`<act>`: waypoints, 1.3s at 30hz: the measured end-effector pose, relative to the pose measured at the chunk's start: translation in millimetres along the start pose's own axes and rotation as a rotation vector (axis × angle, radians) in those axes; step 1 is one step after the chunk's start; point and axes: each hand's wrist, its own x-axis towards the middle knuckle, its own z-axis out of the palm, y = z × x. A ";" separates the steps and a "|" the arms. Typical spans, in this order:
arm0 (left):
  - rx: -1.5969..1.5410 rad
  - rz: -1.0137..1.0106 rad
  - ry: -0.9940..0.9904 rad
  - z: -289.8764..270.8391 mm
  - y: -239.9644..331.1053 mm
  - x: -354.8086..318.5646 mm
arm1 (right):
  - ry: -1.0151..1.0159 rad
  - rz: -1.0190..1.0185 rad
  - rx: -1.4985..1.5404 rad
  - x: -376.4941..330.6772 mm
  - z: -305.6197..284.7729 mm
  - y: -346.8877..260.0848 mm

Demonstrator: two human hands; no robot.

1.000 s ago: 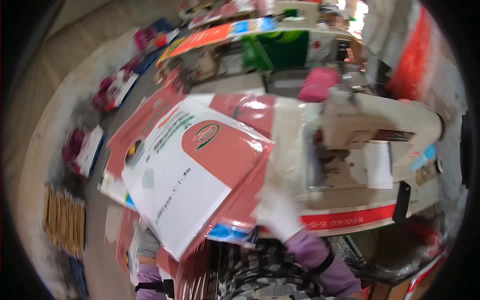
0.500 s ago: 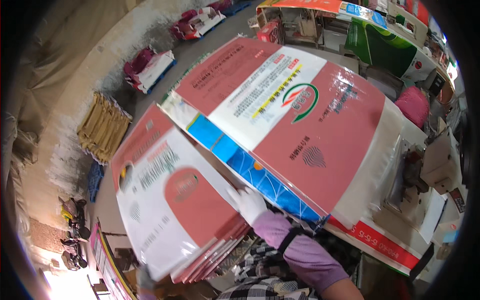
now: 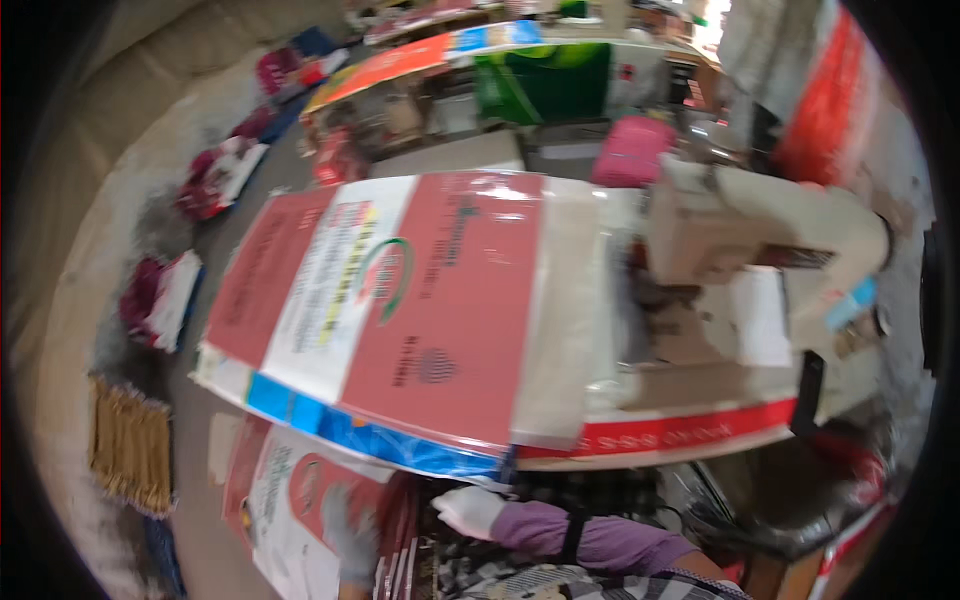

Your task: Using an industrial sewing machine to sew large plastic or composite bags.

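A stack of red and white printed plastic bags (image 3: 280, 500) leans low in front of me, below the table's left part. My left hand (image 3: 350, 530), in a pale glove, lies over the stack with its fingers stretched out, somewhat blurred. My right hand (image 3: 470, 512), in a white glove below a purple sleeve, is beside the table's near edge with its fingers drawn together. Whatever it may hold is hidden. On the table lies a wide pile of red and white printed sheets (image 3: 440, 320), with a blue printed strip (image 3: 340, 428) along its near side.
A cream sewing machine (image 3: 740, 220) stands at the table's right end, above a red-edged board (image 3: 690, 428). A pink bundle (image 3: 634, 150) sits behind. Tan bundles (image 3: 130, 445) and maroon-and-white stacks (image 3: 165, 300) lie along the left wall.
My view has swung right, bringing the sewing machine in fully. The leaning bag stack sits lower. My left hand has moved from its lower corner onto its face; my right hand has come off its edge.
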 end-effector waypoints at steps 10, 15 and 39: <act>-0.392 0.169 -0.547 215.5 173.0 187.3 | 0.571 0.181 0.008 -113.8 -179.4 -32.0; -0.858 -0.069 -0.650 190.3 177.1 185.7 | 0.888 0.580 0.091 -84.3 -248.6 -15.0; -0.657 0.284 -0.154 156.4 184.4 198.0 | 0.926 0.459 1.060 -31.9 -219.5 14.7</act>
